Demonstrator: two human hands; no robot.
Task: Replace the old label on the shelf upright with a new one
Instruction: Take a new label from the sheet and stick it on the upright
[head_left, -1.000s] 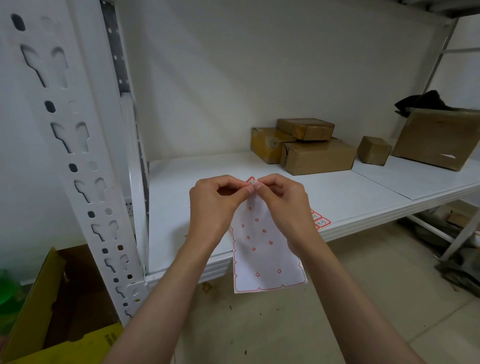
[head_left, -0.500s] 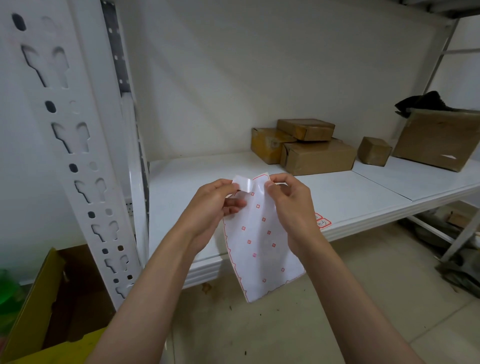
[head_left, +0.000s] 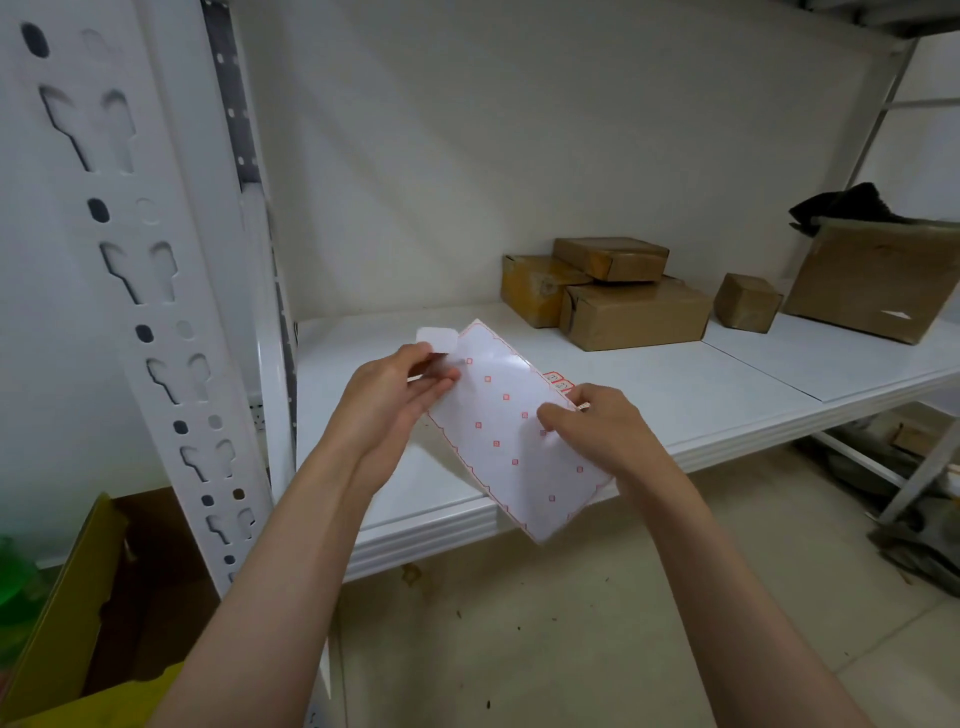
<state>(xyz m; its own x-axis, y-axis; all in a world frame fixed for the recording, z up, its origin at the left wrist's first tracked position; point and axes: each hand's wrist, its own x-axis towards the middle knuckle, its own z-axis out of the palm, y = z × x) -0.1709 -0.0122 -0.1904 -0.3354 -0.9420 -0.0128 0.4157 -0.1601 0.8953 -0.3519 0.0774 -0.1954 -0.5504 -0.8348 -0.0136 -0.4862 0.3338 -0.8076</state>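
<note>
We are at the point of freeing a new label from its backing. Our left hand (head_left: 395, 400) pinches the small white label (head_left: 435, 340) between thumb and fingertips, and it stands up just clear of the top corner of the backing sheet (head_left: 511, 431), which our right hand (head_left: 597, 431) grips by its right edge, thumb laid on the printed face. The sheet is tilted, hanging over the front lip of the shelf (head_left: 649, 400). The shelf upright (head_left: 130, 291), white and punched with keyhole slots, stands well apart to the left; we can make out no old label on its visible face, so we judge that the removal is either done or concerns a part we cannot see. A short strip of red-framed labels (head_left: 560, 380) lies on the shelf just behind the sheet. Next, we think, the left hand must carry the label across to the upright without letting the sticky side fold on itself, and press it flat between the slots; the right hand will want to put the sheet down first.
</note>
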